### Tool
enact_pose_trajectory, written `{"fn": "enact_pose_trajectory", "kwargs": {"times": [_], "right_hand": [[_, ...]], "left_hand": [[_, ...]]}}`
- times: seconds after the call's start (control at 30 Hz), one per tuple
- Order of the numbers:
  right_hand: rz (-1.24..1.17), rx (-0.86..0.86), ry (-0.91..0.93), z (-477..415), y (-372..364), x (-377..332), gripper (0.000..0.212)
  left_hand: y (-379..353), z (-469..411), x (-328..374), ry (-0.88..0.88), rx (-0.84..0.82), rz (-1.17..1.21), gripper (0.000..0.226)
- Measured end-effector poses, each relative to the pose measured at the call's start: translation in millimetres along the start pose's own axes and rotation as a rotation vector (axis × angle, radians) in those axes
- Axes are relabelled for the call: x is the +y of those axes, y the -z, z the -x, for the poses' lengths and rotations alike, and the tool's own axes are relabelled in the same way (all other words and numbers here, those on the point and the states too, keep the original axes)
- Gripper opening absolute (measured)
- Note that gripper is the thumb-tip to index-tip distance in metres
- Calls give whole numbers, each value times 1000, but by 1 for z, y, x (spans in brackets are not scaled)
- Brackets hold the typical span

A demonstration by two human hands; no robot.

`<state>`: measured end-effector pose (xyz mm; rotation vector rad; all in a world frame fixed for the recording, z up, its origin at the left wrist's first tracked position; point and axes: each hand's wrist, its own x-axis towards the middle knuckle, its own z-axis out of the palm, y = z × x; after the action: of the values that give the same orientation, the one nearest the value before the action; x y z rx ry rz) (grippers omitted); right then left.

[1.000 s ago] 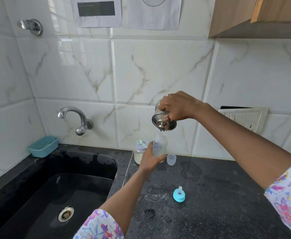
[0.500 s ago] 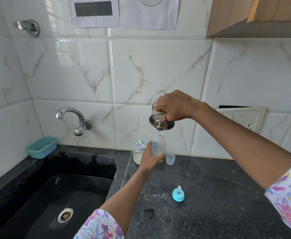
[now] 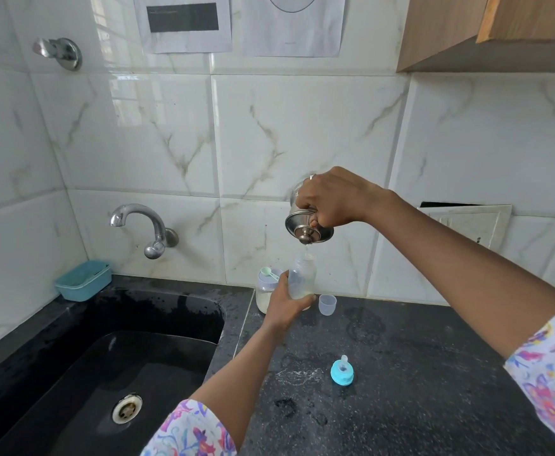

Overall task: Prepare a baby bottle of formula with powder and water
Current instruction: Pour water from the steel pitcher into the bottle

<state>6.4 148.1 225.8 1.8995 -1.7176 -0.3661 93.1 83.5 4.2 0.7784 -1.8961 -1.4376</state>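
Observation:
A clear baby bottle stands upright near the back of the black counter, and my left hand grips its lower part. Above it my right hand holds a small steel pot tipped steeply over, and a thin stream of water runs from its rim into the bottle's mouth. Just left of the bottle is a formula powder jar with a green scoop lying on its lid. The bottle's blue nipple cap sits on the counter closer to me.
A small clear plastic cap stands right of the bottle. A black sink fills the left, with a wall tap above it and a teal tray at its back corner. A wooden cabinet hangs at the upper right.
The pouring goes on with the pot still tipped over the bottle. Both hands keep their hold and have barely shifted.

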Motion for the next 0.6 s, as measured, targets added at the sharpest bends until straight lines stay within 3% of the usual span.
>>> {"fn": "enact_pose_trajectory", "kwargs": {"times": [0.6], "right_hand": [[46,34,35,0,2,4,5]], "left_hand": [[-4,-5,-1,-8,47,49,65]]}}
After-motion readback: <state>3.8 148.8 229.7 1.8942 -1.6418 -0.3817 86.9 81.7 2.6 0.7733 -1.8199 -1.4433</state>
